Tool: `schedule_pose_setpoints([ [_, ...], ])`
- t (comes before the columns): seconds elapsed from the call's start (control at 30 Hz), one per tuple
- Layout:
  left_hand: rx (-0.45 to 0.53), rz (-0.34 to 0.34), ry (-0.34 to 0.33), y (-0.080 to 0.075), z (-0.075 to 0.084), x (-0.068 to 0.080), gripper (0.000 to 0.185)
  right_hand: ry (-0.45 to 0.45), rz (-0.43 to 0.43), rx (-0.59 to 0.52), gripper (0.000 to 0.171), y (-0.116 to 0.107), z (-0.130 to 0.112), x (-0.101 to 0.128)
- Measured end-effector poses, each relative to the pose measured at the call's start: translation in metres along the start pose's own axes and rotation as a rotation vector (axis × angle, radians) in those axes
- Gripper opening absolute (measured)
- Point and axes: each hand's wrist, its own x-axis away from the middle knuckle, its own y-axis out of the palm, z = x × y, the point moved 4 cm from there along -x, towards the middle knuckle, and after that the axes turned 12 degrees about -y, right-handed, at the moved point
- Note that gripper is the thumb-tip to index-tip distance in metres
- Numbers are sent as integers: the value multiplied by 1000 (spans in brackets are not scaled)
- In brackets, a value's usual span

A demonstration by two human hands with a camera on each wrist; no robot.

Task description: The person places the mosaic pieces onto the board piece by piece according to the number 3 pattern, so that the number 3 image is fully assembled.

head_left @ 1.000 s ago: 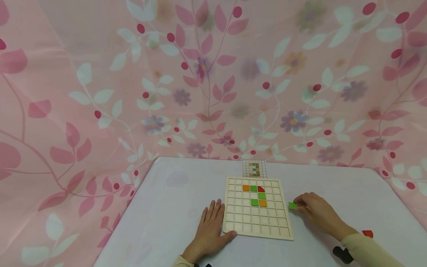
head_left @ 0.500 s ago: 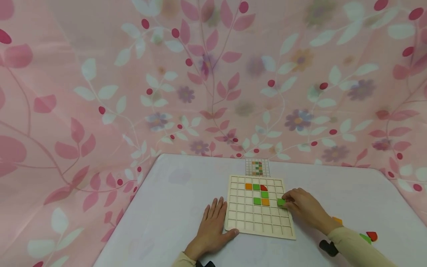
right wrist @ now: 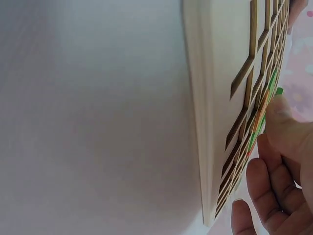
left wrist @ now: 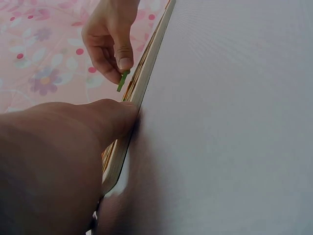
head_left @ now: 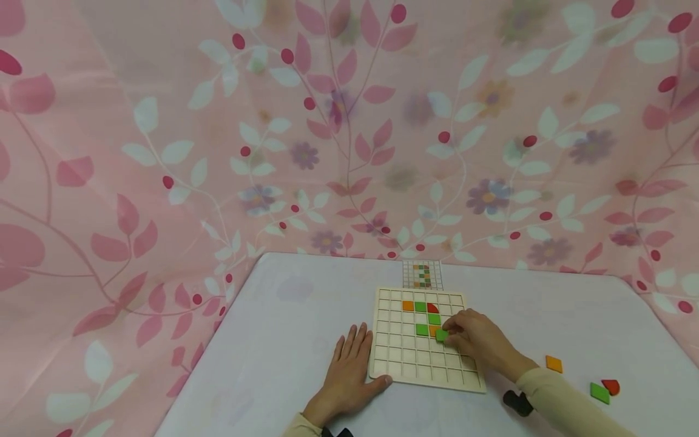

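Tile [head_left: 441,335], green, juts leftward from the pinching right hand [head_left: 483,340].

White table [head_left: 262,340] and objects resting on it: gridded board [head_left: 409,357]; printed card [head_left: 423,275] at the board's 12 o'clock; orange tile [head_left: 554,364], green tile [head_left: 599,393] and red tile [head_left: 611,386] (one side rounded) between its 3 and 4 o'clock, the last two close together.

Pink floral backdrop [head_left: 349,139] — leafy, berry-dotted, white tabletop [head_left: 267,346] below
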Motion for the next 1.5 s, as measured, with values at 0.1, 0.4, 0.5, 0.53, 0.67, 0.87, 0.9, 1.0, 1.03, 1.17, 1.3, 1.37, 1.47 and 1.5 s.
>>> schedule_pose_setpoints([
  [0.1,0,-10,-4,-1,1,0,95,-7,-18,-9,21,5,-1,-1],
  [0.4,-4,-13,-14,-4,1,-1,96,15,-12,-73,18,7,-3,-6],
  [0.5,-1,-11,-11,-3,0,-1,96,24,-6,-134,16,10,-3,-5],
  [0.53,0,-13,-12,-3,0,-1,96,24,-5,-149,16,11,-3,-5],
  [0.67,6,-20,-16,0,-1,0,96,-6,19,-165,14,13,-5,-3],
  [0.87,-3,-7,-11,-1,1,0,96,-33,27,-223,13,15,-2,0],
  [0.9,-3,-2,-6,-1,1,1,96,-37,25,-236,13,15,-1,0],
  [1.0,7,-2,-3,-2,1,1,96,-43,23,-267,12,14,1,1],
  [1.03,8,-2,0,-2,2,1,96,-39,20,-274,13,15,2,2],
  [1.17,13,-13,-3,-1,2,1,96,-4,-11,-301,13,17,5,4],
  [1.3,0,-27,-19,1,0,1,97,1,-23,-318,13,18,6,6],
  [1.37,-1,-31,-27,2,0,1,97,-11,-14,-315,12,18,6,6],
  [1.47,6,-27,-25,1,0,1,97,-32,3,-306,10,17,5,6],
  [1.5,7,-25,-23,1,0,1,97,-41,5,-307,10,16,5,6],
])
